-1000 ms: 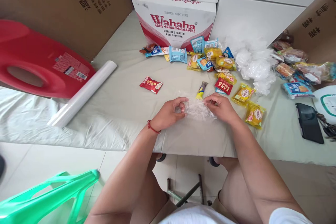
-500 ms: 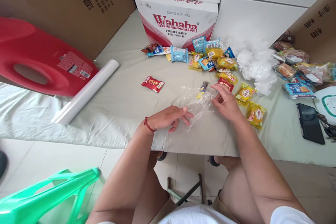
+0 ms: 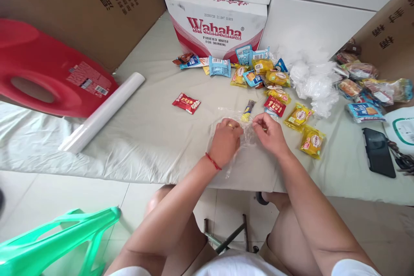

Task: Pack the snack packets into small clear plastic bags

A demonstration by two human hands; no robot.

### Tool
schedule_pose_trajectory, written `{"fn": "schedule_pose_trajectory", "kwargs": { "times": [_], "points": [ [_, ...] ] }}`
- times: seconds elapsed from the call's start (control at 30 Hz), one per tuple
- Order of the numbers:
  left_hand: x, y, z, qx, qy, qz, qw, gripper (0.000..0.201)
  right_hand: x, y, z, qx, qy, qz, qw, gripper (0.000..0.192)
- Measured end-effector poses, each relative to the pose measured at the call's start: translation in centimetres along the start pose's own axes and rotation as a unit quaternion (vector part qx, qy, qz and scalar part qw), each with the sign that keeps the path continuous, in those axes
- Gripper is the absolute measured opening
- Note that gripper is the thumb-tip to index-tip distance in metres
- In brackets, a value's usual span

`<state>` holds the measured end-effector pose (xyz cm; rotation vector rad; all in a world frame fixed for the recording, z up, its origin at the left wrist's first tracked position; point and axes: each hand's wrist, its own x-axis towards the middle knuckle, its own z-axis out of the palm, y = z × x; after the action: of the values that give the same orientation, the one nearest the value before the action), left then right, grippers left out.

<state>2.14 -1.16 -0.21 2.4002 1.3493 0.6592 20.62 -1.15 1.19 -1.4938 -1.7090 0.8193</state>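
Since half a second ago our left hand (image 3: 225,141) has come up off the table to meet our right hand (image 3: 270,134), and both now pinch the clear plastic bag (image 3: 246,133) between them near the table's (image 3: 155,138) front edge, likely to work its mouth apart. Fingers on both hands are curled narrow, gripping film. A yellow stick packet (image 3: 248,111) lies just beyond.

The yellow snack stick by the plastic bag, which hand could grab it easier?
Probably the right hand. The snack stick lies just beyond its fingertips, nothing between them. The left hand sits a little farther off and is bunched on the plastic bag, which both hands pinch.
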Motion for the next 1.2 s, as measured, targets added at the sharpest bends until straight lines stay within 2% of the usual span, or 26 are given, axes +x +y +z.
{"fn": "schedule_pose_trajectory", "kwargs": {
  "times": [0.07, 0.17, 0.23, 0.33, 0.43, 0.6, 0.8, 0.97, 1.03, 1.2],
  "points": [
    [-0.8, 0.9, 1.0, 0.063, 0.002, 0.034, 0.997, 0.023, 0.0, -0.4, -0.3, 0.019, -0.031, 0.04, 0.999, 0.031],
    [-2.2, 2.0, 2.3, 0.116, -0.001, 0.067, 0.991, 0.036, -0.6, -0.7, -0.5, -0.044, -0.076, 0.066, 0.994, 0.044],
    [-2.9, 2.5, 3.0, 0.134, -0.011, 0.064, 0.989, 0.047, -1.2, -0.6, -0.5, -0.088, -0.066, 0.087, 0.99, 0.044],
    [-3.3, 2.7, 3.3, 0.146, -0.02, 0.007, 0.989, 0.062, -2.2, 0.0, -1.0, -0.079, -0.016, 0.105, 0.991, 0.03],
    [-3.4, 2.4, 3.0, 0.147, -0.034, -0.062, 0.987, 0.068, -3.1, 0.9, -1.9, -0.013, 0.01, 0.116, 0.993, 0.03],
    [-3.8, 1.6, 1.8, 0.151, -0.048, -0.127, 0.979, 0.07, -4.7, 2.5, -4.0, 0.092, -0.009, 0.182, 0.979, 0.037],
    [-4.2, 1.1, 0.5, 0.146, -0.03, -0.19, 0.97, 0.068, -6.2, 4.5, -6.4, 0.072, -0.049, 0.215, 0.973, 0.035],
    [-3.8, 0.5, 0.4, 0.178, -0.02, -0.208, 0.962, 0.069, -5.9, 4.9, -7.4, -0.098, 0.034, 0.174, 0.979, 0.025],
    [-3.6, 0.1, 0.4, 0.191, -0.018, -0.211, 0.959, 0.07, -5.7, 4.4, -7.5, -0.123, 0.049, 0.163, 0.978, 0.025],
    [-3.9, -1.3, 0.0, 0.205, -0.011, -0.235, 0.95, 0.072, -5.8, 3.5, -8.1, 0.026, 0.004, 0.203, 0.979, 0.033]
  ]
}}
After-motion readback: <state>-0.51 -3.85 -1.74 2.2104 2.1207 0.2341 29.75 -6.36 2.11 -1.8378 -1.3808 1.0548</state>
